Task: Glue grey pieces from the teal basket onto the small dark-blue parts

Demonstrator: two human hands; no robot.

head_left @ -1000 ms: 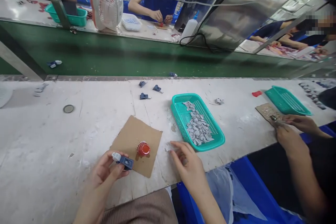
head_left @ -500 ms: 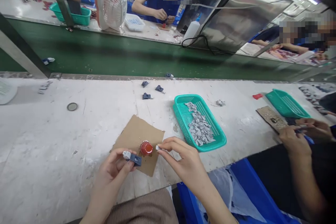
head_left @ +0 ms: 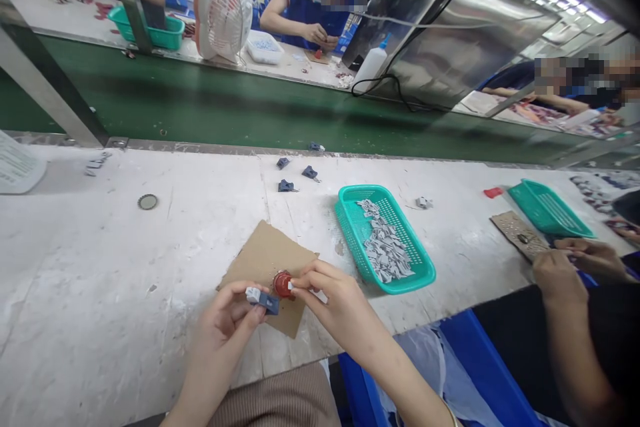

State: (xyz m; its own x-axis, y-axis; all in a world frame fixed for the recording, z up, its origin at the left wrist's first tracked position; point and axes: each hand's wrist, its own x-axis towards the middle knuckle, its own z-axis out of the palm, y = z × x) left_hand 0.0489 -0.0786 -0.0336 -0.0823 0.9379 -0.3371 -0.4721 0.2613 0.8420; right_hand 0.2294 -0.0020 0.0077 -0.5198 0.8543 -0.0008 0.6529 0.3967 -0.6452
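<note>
My left hand (head_left: 227, 323) is closed on a dark blue-grey plastic part (head_left: 267, 303) with a light grey piece at one end. Between the thumb and fingers of my right hand (head_left: 325, 290) is a small light grey plastic piece (head_left: 291, 285). That piece is at the red cap (head_left: 281, 282), partly in front of it; whether they touch I cannot tell. The cap, shiny and wet-looking inside, stands on a square of brown cardboard (head_left: 265, 247). To the right, a green basket (head_left: 345, 230) holds many small grey pieces (head_left: 387, 250).
Several dark blue parts (head_left: 286, 185) lie beyond the cardboard. A bottle cap (head_left: 147, 201) is at left, and a white container (head_left: 20, 163) at the left edge. At right, a co-worker's hands (head_left: 565, 270) work near another green basket (head_left: 547, 207). A green strip (head_left: 225, 107) runs behind the table.
My right hand has moved left, bringing the small grey piece to the red cap. My left hand still grips the dark part. The whole view has shifted slightly.
</note>
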